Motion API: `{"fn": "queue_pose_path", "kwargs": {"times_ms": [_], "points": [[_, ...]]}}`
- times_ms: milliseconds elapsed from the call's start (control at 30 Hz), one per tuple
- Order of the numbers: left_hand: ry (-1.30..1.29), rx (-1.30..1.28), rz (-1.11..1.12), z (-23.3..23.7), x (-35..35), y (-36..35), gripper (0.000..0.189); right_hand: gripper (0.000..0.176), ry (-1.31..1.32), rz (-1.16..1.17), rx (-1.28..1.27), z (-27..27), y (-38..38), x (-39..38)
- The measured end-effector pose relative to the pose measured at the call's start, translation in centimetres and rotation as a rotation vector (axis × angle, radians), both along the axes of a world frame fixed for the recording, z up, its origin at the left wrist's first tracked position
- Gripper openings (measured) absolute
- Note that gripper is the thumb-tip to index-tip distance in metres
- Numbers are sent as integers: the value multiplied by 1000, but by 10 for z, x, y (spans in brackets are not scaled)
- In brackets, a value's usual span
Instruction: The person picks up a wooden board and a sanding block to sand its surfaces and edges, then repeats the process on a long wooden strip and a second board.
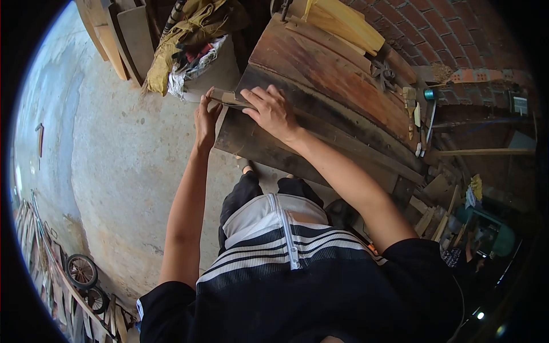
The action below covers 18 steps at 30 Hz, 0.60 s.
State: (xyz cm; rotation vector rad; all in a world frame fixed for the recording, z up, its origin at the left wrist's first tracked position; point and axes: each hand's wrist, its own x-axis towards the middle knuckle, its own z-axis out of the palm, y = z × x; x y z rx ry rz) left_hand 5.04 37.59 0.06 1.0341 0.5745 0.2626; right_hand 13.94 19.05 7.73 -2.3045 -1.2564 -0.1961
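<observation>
A thin, flat piece of wood (223, 98) juts past the left end of the wooden workbench (343, 74). My left hand (207, 119) is closed on its outer end, fingertips on top and thumb at the side. Over the bench corner, my right hand (271, 112) is bent, with its fingertips and thumb down at the inner end of the same piece. The palm hides part of what those fingers touch, so their grip is not clear. A long dark groove or step runs along the bench beside my right hand.
A pale sack with cloths (197, 63) stands beyond my left hand. A paintbrush (409, 98) and other tools lie along the bench's far edge, near a brick wall (434, 28). Yellowish boards (349, 26) rest behind. Wood strips and wheels (82, 271) are at lower left.
</observation>
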Motion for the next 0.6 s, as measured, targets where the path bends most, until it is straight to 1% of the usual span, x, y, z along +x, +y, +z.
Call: {"fn": "queue_pose_path", "kwargs": {"times_ms": [67, 167, 233, 267, 300, 367, 400, 433, 467, 500, 533, 567, 600], "points": [[57, 16, 22, -2, 0, 0, 63, 50, -21, -37, -97, 7, -41, -6], [53, 1, 13, -1, -2, -1, 70, 49, 2, -123, -125, 10, -108, -7], [52, 21, 35, -2, 0, -3, 74, 47, 12, -130, -118, 14, -113, -7], [58, -5, 40, -1, -1, -3, 75, 48, 36, -117, -102, 9, -106, -6], [50, -4, 32, -1, -1, -3, 75, 49, 53, -109, -87, 8, -83, -4], [40, 12, 15, 0, -1, -3, 79, 47, 8, -77, 31, 0, -23, -3], [28, -7, 34, -4, -1, -2, 81, 46, -1, -72, 51, -6, 8, -2], [34, -25, 26, -8, -1, 1, 80, 45, -14, -92, 19, -3, 34, -3], [17, 28, 33, -2, 0, -4, 77, 43, -9, -100, 40, -15, 62, -3], [50, 8, 33, 2, 1, -5, 75, 41, -3, -102, 65, -16, 72, -1], [52, 32, 26, 5, 2, -7, 75, 41, -7, -125, 68, -19, 63, 1], [55, 59, 22, 8, 2, -9, 76, 43, -36, -91, 59, -22, 54, 1], [24, 77, 32, 0, 3, -7, 76, 46, -66, -49, 48, -22, 45, 2]]}}
